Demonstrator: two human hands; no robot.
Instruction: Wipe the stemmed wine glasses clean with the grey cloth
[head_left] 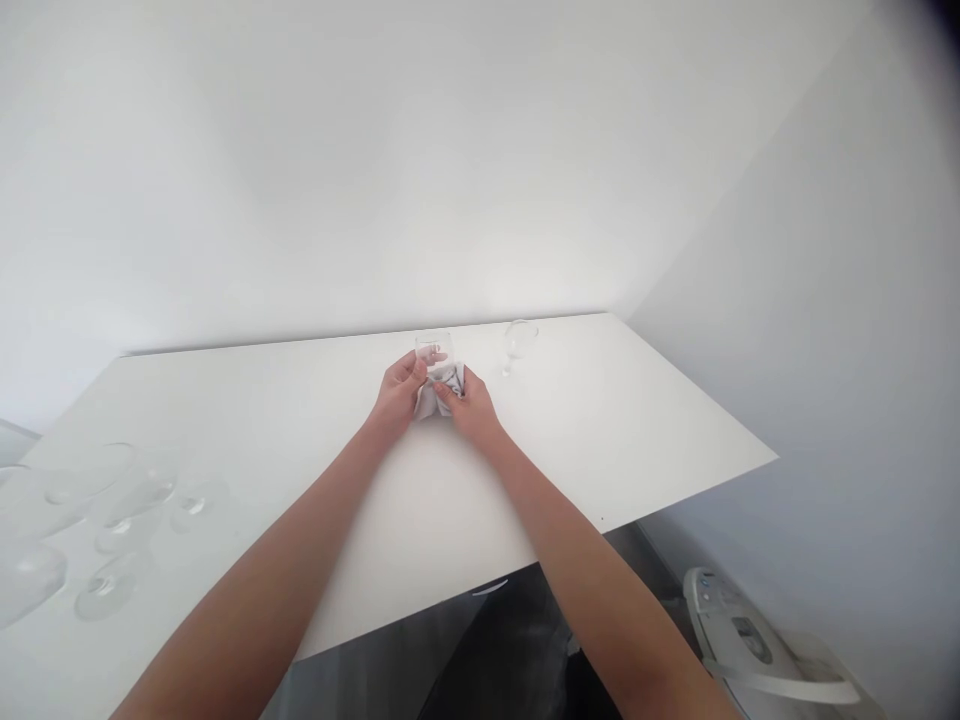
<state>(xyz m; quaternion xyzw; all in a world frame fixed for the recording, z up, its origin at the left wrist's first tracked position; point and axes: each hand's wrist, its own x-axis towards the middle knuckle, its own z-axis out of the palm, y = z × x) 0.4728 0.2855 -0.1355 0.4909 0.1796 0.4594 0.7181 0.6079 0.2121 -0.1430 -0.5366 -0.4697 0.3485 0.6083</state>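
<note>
Over the middle of the white table, my left hand (pixel 401 392) has its fingers closed around a clear drinking glass (pixel 435 350). A light grey cloth (pixel 427 403) is bunched at the lower part of the glass. My right hand (pixel 474 400) pinches the cloth against the glass from the right. The base of the glass is hidden by the cloth and my fingers. Just right of my hands is another clear glass with a rounded bowl (pixel 520 340).
Several clear stemmed glasses (pixel 112 585) are grouped at the left end of the white table (pixel 637 400). A wall (pixel 420 180) runs along its back edge. On the floor at lower right, past the table edge, stands a pale appliance with a handle (pixel 742 635).
</note>
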